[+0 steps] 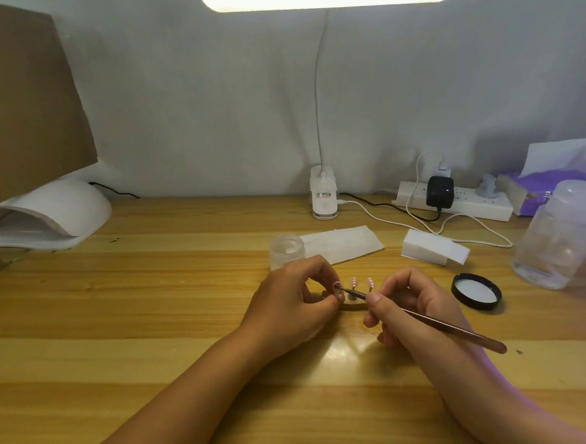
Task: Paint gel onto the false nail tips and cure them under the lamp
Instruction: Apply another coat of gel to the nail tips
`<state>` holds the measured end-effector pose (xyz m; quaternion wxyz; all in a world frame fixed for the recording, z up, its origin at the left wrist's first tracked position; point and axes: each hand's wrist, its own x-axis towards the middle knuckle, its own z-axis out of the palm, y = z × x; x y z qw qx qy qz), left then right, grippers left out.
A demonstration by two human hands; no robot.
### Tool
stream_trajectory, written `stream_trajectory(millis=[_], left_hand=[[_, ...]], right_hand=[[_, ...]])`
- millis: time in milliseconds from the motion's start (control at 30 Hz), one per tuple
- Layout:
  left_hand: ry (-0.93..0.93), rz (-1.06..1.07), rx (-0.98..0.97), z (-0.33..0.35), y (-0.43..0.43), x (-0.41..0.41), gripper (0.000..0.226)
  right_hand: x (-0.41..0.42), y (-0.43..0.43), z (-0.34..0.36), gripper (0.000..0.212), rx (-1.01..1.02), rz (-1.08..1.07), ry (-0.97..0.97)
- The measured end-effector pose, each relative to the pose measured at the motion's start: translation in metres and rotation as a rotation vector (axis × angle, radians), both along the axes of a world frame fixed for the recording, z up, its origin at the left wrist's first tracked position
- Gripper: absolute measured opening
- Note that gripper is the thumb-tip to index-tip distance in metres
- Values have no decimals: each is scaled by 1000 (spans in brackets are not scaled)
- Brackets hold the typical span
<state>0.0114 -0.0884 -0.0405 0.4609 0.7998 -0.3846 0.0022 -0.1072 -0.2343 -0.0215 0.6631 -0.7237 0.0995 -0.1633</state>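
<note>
Pink-coated, apparently: two nail tips (353, 282) upright between the hands. Pinched a third tip (336, 285) in left hand (289, 301) fingers (316, 266), stroked it with the brush (445, 325) gripped in right hand (416, 303). Curing of this tip yet to come; lamp (54, 215) well apart on tabletop (152, 299).

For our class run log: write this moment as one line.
step: painting; left hand: pinches tip; right hand: holds brush on tip; lamp: back left

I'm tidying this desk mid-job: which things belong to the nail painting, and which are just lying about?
Job: brush in right hand; nail tips, one pinched by left hand; small open jar; black lid; curing lamp.
Lying about: power strip; white block; paper sheet; large clear jar; purple packet.
</note>
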Motion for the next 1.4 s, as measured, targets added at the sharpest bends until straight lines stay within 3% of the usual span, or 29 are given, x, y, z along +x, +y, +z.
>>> stream_trajectory(millis=[300,467,633,767,1033,1400], left_hand=[[4,11,17,2,0,-2,19],[53,1,0,3,1,-3,20],[77,5,-12,3,0,-1,20],[65,6,-6,2,0,-1,20],[42,5,13,1,0,0,17],[24,3,27,2,1,0,17]], right_hand=[[-2,-2,-3,8,-50,4,10],[-4,-3,-1,5,87,-39,-33],[-4,-1,4,24,97,-37,-52],[-4,-1,1,13,71,-63,-43],[-3,2,1,21,2,-42,-39],[-3,0,-1,8,-15,-32,-4]])
